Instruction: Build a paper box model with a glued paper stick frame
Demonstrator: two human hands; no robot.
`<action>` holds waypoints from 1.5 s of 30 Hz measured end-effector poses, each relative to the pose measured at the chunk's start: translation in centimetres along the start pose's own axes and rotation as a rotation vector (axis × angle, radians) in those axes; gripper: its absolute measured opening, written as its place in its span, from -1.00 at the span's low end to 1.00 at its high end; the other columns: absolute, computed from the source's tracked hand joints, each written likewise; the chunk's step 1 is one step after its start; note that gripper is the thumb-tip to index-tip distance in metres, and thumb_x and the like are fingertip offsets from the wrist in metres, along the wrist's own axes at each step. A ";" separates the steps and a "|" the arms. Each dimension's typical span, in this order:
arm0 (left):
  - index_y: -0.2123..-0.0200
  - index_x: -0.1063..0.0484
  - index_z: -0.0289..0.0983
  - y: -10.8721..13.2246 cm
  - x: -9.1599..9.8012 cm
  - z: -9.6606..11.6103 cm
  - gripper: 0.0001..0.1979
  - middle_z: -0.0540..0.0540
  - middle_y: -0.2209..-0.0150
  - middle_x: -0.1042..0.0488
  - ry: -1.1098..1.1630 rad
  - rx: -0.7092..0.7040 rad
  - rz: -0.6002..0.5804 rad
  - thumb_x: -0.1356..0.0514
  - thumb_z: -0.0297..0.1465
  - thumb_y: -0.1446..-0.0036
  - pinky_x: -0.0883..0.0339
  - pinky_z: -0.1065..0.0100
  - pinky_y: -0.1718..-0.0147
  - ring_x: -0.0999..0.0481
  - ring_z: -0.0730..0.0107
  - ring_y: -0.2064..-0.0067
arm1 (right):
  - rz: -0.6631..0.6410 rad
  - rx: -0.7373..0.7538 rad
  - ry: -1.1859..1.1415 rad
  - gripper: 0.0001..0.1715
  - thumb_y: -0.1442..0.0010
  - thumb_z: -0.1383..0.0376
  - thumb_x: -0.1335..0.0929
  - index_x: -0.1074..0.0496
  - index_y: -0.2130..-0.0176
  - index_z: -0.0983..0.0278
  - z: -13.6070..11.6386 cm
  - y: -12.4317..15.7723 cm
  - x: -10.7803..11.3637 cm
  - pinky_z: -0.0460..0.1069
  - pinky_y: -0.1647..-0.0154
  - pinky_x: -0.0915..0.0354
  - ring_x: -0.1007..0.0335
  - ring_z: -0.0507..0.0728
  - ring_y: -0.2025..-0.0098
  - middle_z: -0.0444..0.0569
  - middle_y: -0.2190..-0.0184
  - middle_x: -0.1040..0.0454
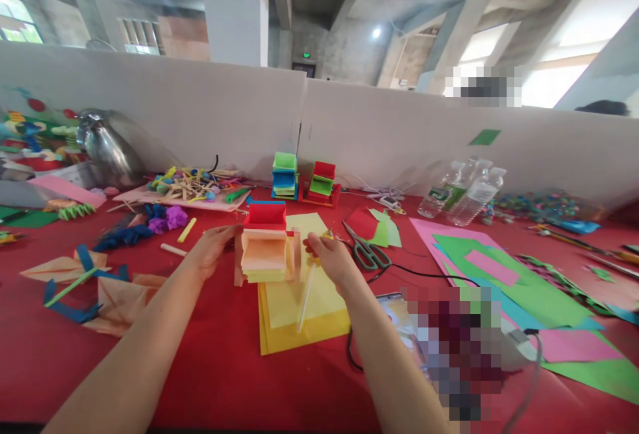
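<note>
Between my hands is a folded paper model (pixel 264 251), with a red and blue top box, a peach box in front and peach side strips. My left hand (pixel 217 247) has its fingers at the model's left side, closed on it. On the other side, my right hand (pixel 324 251) is closed near the right strip, its fingers pinched around something small that I cannot make out. Yellow paper sheets (pixel 309 314) lie under and beside the model, with a thin white stick (pixel 305 301) over them.
Scissors (pixel 367 251) lie right of my right hand, beside a black cable. Two similar paper models (pixel 284 178) (pixel 322 184) stand by the white partition (pixel 200 114). Bottles (pixel 479 194) and coloured paper (pixel 519 281) are on the right, folded peach paper (pixel 120 301) on the left.
</note>
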State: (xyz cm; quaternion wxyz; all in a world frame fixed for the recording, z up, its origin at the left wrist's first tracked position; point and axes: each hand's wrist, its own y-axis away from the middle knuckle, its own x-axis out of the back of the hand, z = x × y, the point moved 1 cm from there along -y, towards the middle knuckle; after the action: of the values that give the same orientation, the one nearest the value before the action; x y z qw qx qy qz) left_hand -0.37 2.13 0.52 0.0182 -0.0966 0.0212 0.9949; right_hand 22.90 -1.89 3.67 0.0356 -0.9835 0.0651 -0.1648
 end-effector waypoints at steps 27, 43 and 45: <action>0.64 -0.42 -0.30 0.6 -2.0 -0.1 -0.76 0.00 0.64 -0.43 -0.023 -0.021 -0.016 -0.28 -0.24 0.22 -0.18 0.44 0.54 -0.36 0.46 0.58 | -0.043 -0.140 -0.373 -0.68 0.22 0.13 -0.44 -0.40 0.65 0.34 2.4 -2.1 -0.7 -0.10 0.54 -0.04 -0.10 -0.06 0.62 -0.18 0.70 -0.31; 0.57 -0.40 -0.29 1.0 -2.2 0.9 -0.65 0.06 0.72 -0.34 0.106 -0.037 -0.051 -0.23 -0.09 0.12 -0.22 0.43 0.56 -0.35 0.47 0.63 | 0.034 -0.164 -0.438 -0.64 0.44 0.13 -0.55 -0.47 0.66 0.32 1.4 -2.1 -0.8 -0.10 0.55 -0.16 -0.21 -0.04 0.60 -0.15 0.70 -0.38; 0.58 -0.39 -0.28 1.1 -2.2 1.0 -0.67 0.08 0.74 -0.31 0.093 -0.045 -0.056 -0.23 -0.11 0.10 -0.23 0.42 0.55 -0.32 0.48 0.65 | 0.038 -0.173 -0.452 -0.64 0.43 0.14 -0.55 -0.49 0.63 0.32 1.5 -2.1 -0.7 -0.10 0.54 -0.17 -0.23 -0.04 0.59 -0.14 0.68 -0.40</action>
State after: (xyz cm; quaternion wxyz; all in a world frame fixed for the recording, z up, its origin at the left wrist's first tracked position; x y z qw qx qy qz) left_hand 1.51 1.00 1.93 0.0429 -0.1438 -0.0032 0.9887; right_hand 22.93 0.34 2.23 -0.0322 -0.9934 0.0877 0.0663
